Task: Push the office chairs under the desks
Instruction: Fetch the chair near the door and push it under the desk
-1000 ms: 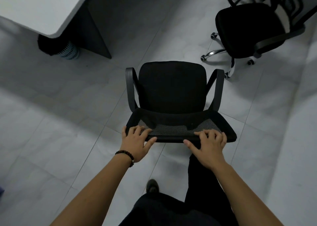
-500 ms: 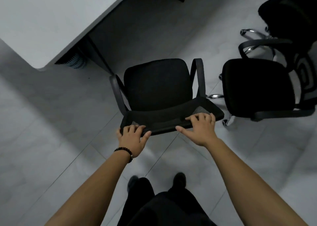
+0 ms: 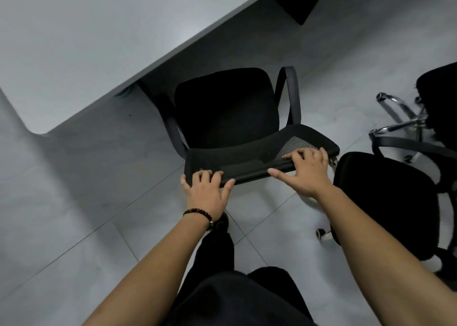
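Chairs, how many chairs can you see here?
3. One chair sits in the middle by the desk, with both hands on its backrest. A second chair is at its right. A third chair shows partly at the right edge; others may be out of view.

Pale grey floor tiles (image 3: 74, 226) with thin grout lines covered the ground, crossed by soft shadows. A beaded bracelet (image 3: 197, 213) circled one wrist. Dark trousers (image 3: 237, 298) filled the lower middle, and a dark shoe (image 3: 220, 223) showed just past them. A small vented grille (image 3: 123, 93) peeked out near the upper left.
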The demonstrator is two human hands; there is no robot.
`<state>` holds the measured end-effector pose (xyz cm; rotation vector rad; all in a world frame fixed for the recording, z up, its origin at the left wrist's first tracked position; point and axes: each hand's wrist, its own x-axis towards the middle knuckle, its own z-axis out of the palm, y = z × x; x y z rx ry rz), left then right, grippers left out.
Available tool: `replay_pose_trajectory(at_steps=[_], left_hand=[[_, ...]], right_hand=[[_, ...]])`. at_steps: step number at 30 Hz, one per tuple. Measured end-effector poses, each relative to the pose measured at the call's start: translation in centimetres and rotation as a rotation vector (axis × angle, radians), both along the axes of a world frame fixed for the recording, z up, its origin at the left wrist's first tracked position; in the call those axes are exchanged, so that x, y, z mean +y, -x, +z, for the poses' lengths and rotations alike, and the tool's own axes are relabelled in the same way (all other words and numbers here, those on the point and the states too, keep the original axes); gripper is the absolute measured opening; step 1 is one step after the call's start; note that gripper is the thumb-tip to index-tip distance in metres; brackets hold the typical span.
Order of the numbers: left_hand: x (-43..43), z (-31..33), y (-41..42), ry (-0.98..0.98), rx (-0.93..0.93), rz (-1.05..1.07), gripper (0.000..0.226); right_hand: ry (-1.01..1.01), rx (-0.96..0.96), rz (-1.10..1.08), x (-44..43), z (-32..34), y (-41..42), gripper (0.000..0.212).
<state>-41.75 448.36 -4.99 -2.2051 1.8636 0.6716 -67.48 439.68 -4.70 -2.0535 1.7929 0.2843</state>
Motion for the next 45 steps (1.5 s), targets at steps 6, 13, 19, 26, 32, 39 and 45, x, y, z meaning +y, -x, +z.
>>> replay_pose_trajectory(at_steps=[6,13,19,26,32,39,45], left_hand=[[-4.9,0.2,1.1,-0.001,-0.031,0.052,0.072],[-7.8,-0.6,3.1,0.072,-0.063,0.188,0.075],[-5.6,-0.5,8.3,0.051,-0.035,0.342,0.076],[-6.4,0.0,10.7,0.065,-0.040,0.435,0.068],[-6.8,0.2,10.4,0.015,-0.022,0.447,0.070],[-6.0,0.0,13.7,0.036,-0.018,0.459,0.062],[-6.6,0.0,13.7,0.044,-0.004,0.476,0.063]], right_hand=[[-0.048,-0.012,0.050,-6.1,0.2,0.6,0.089],[0.013,-0.082,0.161,-10.7,-0.6,1.9,0.086],[-0.016,-0.088,0.324,-11.6,-0.1,5.7,0.079],[-0.020,-0.060,0.407,-14.7,0.6,6.5,0.082],[-0.042,-0.012,0.399,-14.2,1.0,6.5,0.083],[-0.037,-0.052,0.397,-14.0,0.3,9.0,0.075],[-0.039,-0.042,0.405,-15.2,0.5,8.7,0.078]])
